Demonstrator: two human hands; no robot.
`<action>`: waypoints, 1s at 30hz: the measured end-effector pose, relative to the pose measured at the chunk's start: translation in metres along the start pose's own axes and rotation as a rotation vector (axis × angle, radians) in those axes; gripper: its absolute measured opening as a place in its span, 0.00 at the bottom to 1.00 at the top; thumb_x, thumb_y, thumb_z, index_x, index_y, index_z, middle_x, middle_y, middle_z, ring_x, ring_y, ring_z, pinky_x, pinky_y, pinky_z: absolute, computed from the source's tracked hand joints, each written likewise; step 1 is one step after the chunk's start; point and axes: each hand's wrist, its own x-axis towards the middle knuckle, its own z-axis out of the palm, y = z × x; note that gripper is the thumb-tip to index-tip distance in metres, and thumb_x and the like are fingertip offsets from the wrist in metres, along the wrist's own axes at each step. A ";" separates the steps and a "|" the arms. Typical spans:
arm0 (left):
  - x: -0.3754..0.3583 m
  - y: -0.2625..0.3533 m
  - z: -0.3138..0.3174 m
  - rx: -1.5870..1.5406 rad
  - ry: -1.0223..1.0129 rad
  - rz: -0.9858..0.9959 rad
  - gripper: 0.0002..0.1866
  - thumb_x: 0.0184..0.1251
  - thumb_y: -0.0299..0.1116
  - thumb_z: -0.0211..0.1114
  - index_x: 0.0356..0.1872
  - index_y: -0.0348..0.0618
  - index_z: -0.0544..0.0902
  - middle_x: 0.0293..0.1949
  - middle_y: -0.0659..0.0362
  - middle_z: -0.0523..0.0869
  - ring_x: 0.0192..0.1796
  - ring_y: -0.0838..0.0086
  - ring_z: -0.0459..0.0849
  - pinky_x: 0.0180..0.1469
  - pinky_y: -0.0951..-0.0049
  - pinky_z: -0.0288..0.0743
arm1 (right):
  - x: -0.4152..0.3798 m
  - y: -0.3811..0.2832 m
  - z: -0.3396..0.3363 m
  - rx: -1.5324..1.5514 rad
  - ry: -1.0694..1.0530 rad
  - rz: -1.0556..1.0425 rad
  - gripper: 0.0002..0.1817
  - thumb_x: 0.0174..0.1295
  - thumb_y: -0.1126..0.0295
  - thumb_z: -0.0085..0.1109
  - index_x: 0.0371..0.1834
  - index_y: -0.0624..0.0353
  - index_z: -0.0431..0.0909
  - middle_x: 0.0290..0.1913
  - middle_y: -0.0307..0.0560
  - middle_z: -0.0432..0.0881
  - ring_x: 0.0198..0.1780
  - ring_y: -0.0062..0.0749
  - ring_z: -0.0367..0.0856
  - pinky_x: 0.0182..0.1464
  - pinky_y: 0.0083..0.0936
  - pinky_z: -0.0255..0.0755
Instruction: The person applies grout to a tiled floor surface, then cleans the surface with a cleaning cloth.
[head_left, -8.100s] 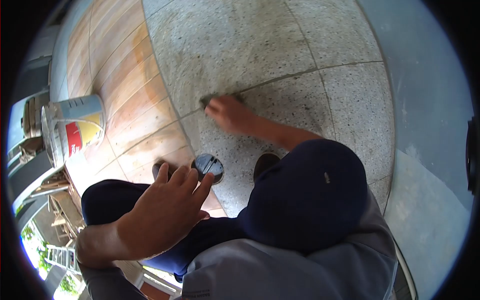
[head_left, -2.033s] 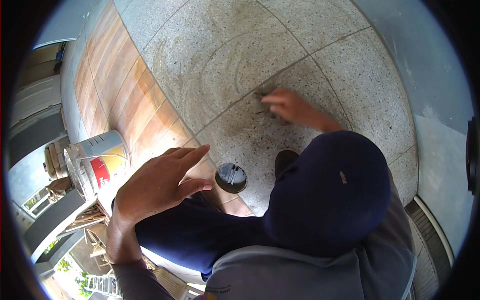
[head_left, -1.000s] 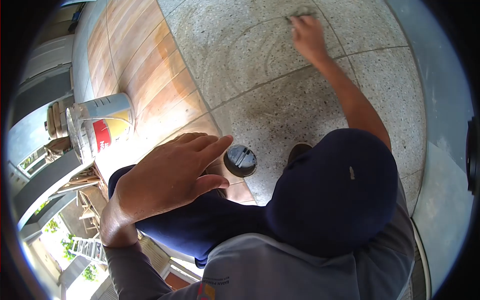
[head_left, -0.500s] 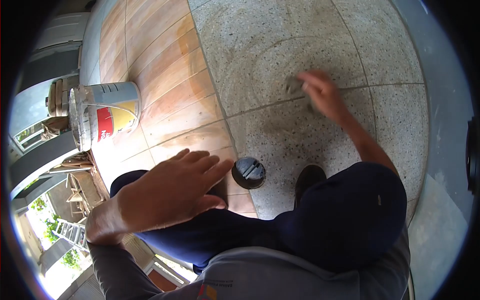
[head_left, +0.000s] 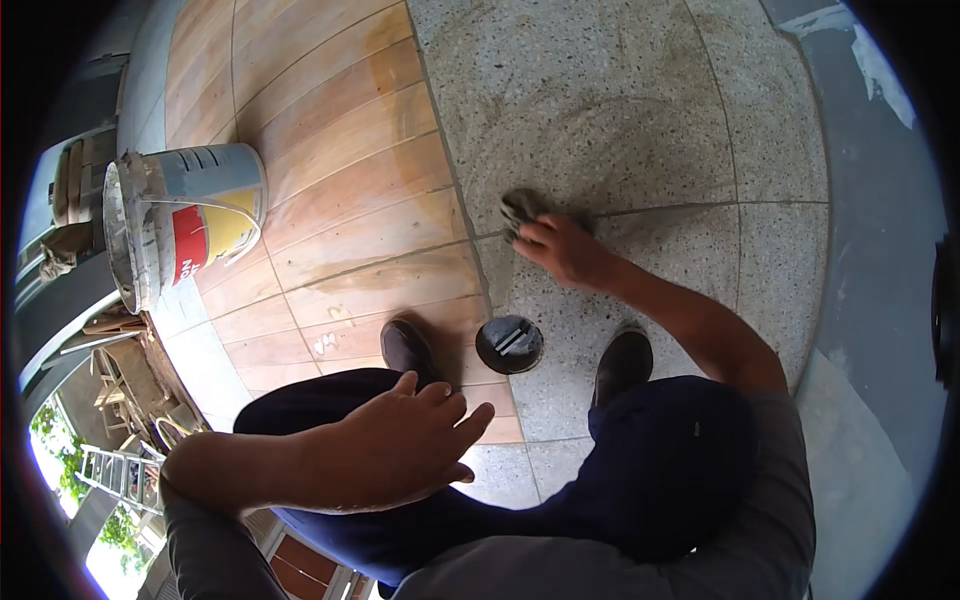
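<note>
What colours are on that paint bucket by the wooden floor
The bucket is grey, with a red and yellow label; it shows in the head view.

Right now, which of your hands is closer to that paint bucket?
The left. My left hand rests on my knee, below and right of the paint bucket. My right hand presses a rag farther right.

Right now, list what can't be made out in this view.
- Head view: most of the cloth is hidden under the right hand; its full shape is unclear.
- The inside of the paint bucket is too dim and distorted at the lens edge to tell.
- The bucket's label is cut off by its curve; unreadable.
- The floor drain: what lies in it is too small.
- The left knee is covered by the left hand.
</note>
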 end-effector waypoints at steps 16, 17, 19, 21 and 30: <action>-0.153 0.100 0.056 -0.620 0.719 -0.378 0.32 0.73 0.38 0.68 0.74 0.39 0.71 0.69 0.43 0.77 0.73 0.49 0.72 0.74 0.55 0.69 | -0.063 -0.102 -0.301 0.765 0.209 1.567 0.21 0.64 0.66 0.65 0.59 0.63 0.85 0.45 0.48 0.89 0.44 0.31 0.87 0.48 0.27 0.79; -0.182 0.105 0.067 -0.629 0.751 -0.439 0.32 0.74 0.39 0.68 0.74 0.39 0.71 0.68 0.42 0.78 0.73 0.48 0.73 0.73 0.55 0.70 | -0.067 -0.112 -0.310 0.764 0.230 1.577 0.21 0.64 0.65 0.65 0.59 0.63 0.85 0.45 0.48 0.89 0.43 0.31 0.87 0.48 0.27 0.79; -0.238 0.111 0.094 -0.682 0.799 -0.583 0.32 0.74 0.40 0.68 0.74 0.39 0.71 0.67 0.41 0.79 0.72 0.46 0.74 0.72 0.54 0.71 | -0.068 -0.136 -0.324 0.782 0.274 1.632 0.21 0.64 0.65 0.65 0.58 0.64 0.85 0.45 0.48 0.90 0.41 0.32 0.88 0.46 0.28 0.80; -0.302 0.115 0.132 -0.764 0.832 -0.745 0.33 0.74 0.42 0.68 0.74 0.39 0.71 0.66 0.39 0.80 0.71 0.45 0.75 0.71 0.53 0.71 | -0.048 -0.168 -0.344 0.892 0.322 1.682 0.22 0.64 0.65 0.64 0.58 0.66 0.84 0.45 0.50 0.90 0.41 0.33 0.88 0.46 0.30 0.81; -0.562 0.063 0.316 -1.120 0.583 -1.211 0.39 0.69 0.56 0.71 0.74 0.41 0.73 0.63 0.36 0.82 0.67 0.49 0.82 0.68 0.57 0.76 | 0.106 -0.295 -0.405 0.983 0.374 1.618 0.28 0.64 0.62 0.65 0.65 0.64 0.79 0.53 0.52 0.88 0.51 0.39 0.89 0.55 0.34 0.81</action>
